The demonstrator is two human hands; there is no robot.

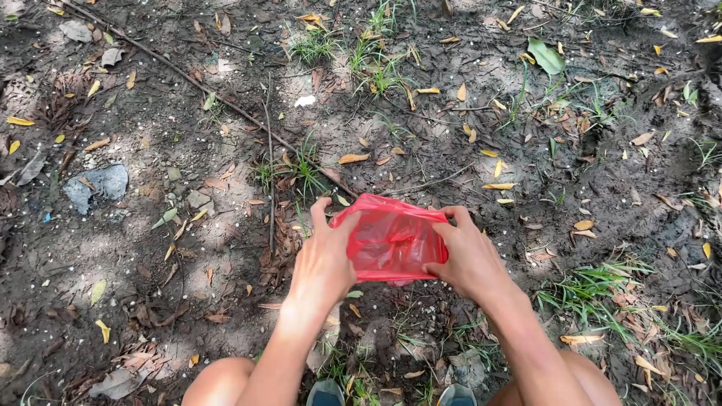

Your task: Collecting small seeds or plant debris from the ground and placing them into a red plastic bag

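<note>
From the head camera we look straight down at dark, damp ground [150, 225] strewn with dry yellow and brown leaves. Our 2 hands hold a red plastic bag [391, 240] between them, in the air above the ground and just ahead of our knees.

Our left hand [323, 259] grips the left edge of the red plastic bag. Its fingers [320, 214] are curled and pressed together over the plastic, with the thumb tucked onto the near side, so the hand is closed on the bag. Our right hand [470, 259] grips the right edge of the bag. Its fingers [444, 225] are bent inward and pinch the plastic at the upper corner and again lower down. The bag is crumpled and stretched flat between the 2 hands.

Left of the bag, well apart, a grey stone [98, 184] lies on the ground. A long thin twig [210, 94] runs from the far left down towards the bag's top edge. Beyond the bag, tufts of grass [376, 64] grow, and further right of them lies a green leaf [547, 56]. Below the bag, near the bottom edge, we see the toes of 2 shoes [391, 393].
</note>
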